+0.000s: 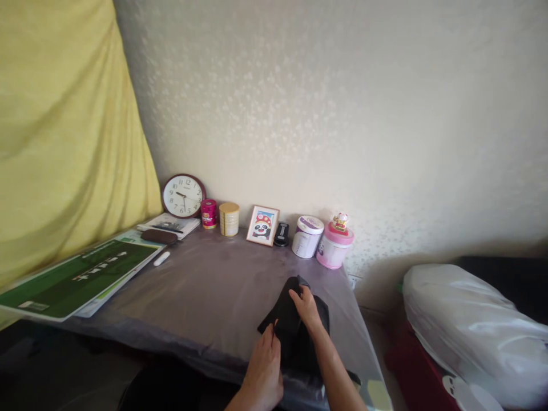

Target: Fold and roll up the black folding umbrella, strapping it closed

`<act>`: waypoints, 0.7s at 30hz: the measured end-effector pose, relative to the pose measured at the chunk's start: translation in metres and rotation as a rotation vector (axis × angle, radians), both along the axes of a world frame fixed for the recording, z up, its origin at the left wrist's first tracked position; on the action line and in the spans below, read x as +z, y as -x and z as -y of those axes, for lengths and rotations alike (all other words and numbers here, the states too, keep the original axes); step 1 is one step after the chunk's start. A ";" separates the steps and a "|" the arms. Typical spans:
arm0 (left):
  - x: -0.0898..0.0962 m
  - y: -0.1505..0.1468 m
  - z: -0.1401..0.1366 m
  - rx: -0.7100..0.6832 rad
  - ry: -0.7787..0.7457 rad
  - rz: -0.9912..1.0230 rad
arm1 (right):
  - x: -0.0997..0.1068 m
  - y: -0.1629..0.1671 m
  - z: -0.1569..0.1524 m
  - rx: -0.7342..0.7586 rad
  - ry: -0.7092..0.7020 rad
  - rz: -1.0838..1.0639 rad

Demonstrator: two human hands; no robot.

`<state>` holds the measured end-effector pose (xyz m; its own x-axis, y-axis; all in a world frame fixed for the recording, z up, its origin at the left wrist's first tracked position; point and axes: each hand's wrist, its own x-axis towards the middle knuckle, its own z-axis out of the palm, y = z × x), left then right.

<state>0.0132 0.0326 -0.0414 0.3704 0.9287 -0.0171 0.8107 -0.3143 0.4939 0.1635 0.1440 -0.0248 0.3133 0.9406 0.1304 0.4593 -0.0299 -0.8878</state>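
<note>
A black cloth item (287, 325) lies near the front right of the table, its top edge raised and folded; I cannot make out whether it is a garment or a bag. My left hand (266, 361) is closed on its near-left edge, fingers pinched together. Farther up, my right hand (306, 307) grips the upper fold between thumb and fingers. My right forearm crosses over part of the black cloth and hides it.
Along the wall stand a clock (184, 196), a magenta can (209, 214), a yellow-lidded can (229, 220), a panda picture frame (262, 226), a purple-lidded tub (307, 237) and a pink tub (334, 246). Green board (81, 274) lies left; a white bag (466, 325) sits right.
</note>
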 end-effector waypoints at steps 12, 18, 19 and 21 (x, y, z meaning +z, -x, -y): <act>-0.029 0.012 0.000 -0.001 -0.175 0.050 | 0.012 0.012 0.009 0.284 0.213 -0.143; -0.034 0.024 0.005 0.052 -0.478 0.036 | 0.013 0.014 0.015 0.347 0.149 0.055; -0.026 0.023 0.005 0.070 -0.514 0.030 | 0.014 0.016 0.016 0.363 0.122 0.116; -0.010 0.017 0.003 0.009 -0.533 0.029 | 0.017 0.019 0.019 0.398 0.074 0.226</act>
